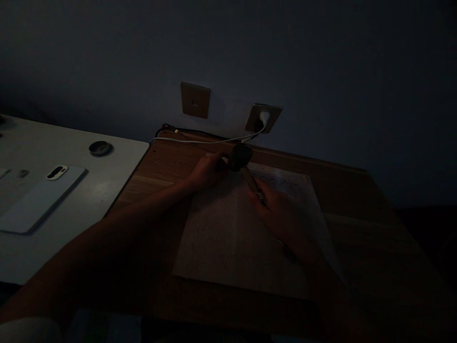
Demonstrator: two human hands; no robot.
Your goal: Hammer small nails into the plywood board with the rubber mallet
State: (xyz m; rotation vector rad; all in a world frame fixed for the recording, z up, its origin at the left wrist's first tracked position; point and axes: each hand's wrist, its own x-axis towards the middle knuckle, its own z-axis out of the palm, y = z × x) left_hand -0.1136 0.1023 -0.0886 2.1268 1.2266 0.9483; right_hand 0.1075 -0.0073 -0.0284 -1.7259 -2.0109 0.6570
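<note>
Head view, very dim: the right hand point(282, 216) is clenched around the lower end of the wooden handle of a mallet point(241, 157). The handle slants up and away from the fingers to a dark, rounded head. That head sits just beyond the hand, over the far edge of a pale sheet point(221, 238) lying flat on the wooden table point(357, 214). The wrist rests on the sheet's near right part.

The left hand point(207, 171) lies to the left of the mallet head, almost touching it, with its fingers curled at the sheet's far edge. It is too dark to tell whether those fingers pinch anything or only press down. The left forearm runs back across the table toward the camera.

Beyond the mallet head, 2 plates sit on the wall. The right one carries a white plug point(264, 116), and its white cable point(200, 141) trails left along the table's back edge beside a black cable point(185, 129). Well to the left of both hands stands a white desk point(107, 181) with a phone point(39, 200) lying face down and a small round disc point(100, 148).
</note>
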